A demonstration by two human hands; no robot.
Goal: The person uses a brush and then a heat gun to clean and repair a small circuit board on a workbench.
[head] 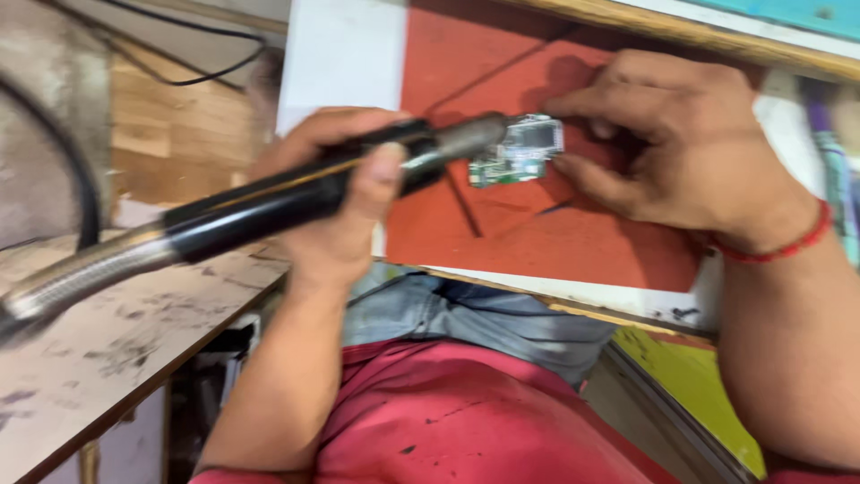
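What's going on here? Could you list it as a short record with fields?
Left hand: gripping a black handheld tool with a metal tip and flexible hose
Right hand: pinching a small green circuit board
Contact: tool tip meets the board's left edge
Surface: red mat on a white board
Wrist: red thread band on the right

The circuit board point(517, 151) lies on the mat point(555, 242), tool tip point(470, 136) at its left.
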